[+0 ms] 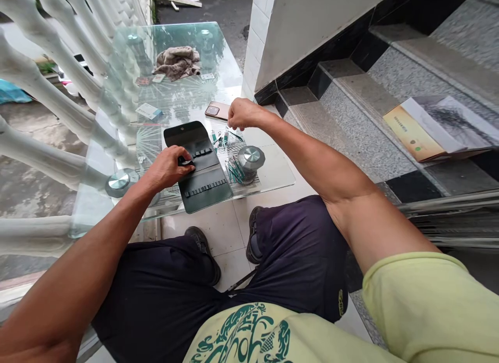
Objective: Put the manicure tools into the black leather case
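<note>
We see one dark tool case (pixel 198 165) lying unfolded on the glass desk (pixel 273 178), just past our knees. Our left hand (pixel 167 168) rests on its 9 o'clock edge — fingers curled, thumb pressing something small and dark against the upper row of loops; what exactly it pinches is too small to tell. Our right hand (pixel 242 113) hovers at 1 o'clock from the case, fingers bunched downward in a narrow grip over a scatter of green-handled tools (pixel 226 142); whether it already holds one we cannot tell.

More green tools lie in a second cluster (pixel 234 170) at 3 o'clock, beside a round metal desk fitting (pixel 251 157); a matching fitting (pixel 118 182) sits at 9 o'clock. One phone (pixel 217 110) lies near the right hand, and one crumpled cloth (pixel 177 61) sits far off at 12 o'clock.

The risk, as we judge it: the case overhangs the desk's near edge, so heavy pressure there could tip it off. The thin tools on slick glass could also roll or get knocked to the floor by the right wrist.
</note>
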{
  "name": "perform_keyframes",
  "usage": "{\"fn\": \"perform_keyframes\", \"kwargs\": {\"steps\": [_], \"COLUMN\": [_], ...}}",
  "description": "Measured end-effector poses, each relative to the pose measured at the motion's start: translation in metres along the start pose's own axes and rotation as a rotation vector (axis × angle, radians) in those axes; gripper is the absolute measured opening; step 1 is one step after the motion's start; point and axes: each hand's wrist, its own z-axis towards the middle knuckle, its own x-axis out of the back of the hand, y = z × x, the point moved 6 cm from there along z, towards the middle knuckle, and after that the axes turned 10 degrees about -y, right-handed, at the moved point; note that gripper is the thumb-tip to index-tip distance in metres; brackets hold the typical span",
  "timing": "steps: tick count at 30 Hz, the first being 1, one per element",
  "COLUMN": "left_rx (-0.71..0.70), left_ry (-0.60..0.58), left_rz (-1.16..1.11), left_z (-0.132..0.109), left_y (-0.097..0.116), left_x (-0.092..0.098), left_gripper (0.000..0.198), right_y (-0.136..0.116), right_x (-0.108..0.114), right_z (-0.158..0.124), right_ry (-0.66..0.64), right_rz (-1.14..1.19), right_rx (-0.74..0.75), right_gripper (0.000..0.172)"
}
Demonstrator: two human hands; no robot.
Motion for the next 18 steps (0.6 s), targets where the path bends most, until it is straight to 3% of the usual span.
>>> {"fn": "perform_keyframes", "kwargs": {"steps": [6, 15, 18], "left_rx": [-0.019, 0.037, 0.048], "left_ry": [0.002, 0.044, 0.068], "left_rz": [-0.027, 0.028, 0.016], "left_z": [-0.009, -0.015, -0.016], "left_y": [-0.004, -0.011, -0.015], "left_x": [0.005, 0.013, 0.016], "left_gripper": [0.036, 0.032, 0.031], "right_y": [0.005, 0.014, 0.018], "right_x": [-0.005, -0.028, -0.027], "right_z": [-0.014, -0.005, -0.004], "right_ry": [-0.018, 0.034, 0.071], "right_rz": [-0.120, -0.211, -0.210], "right_rx": [-0.086, -0.116, -0.097], "right_gripper": [0.025, 0.041, 0.036]}}
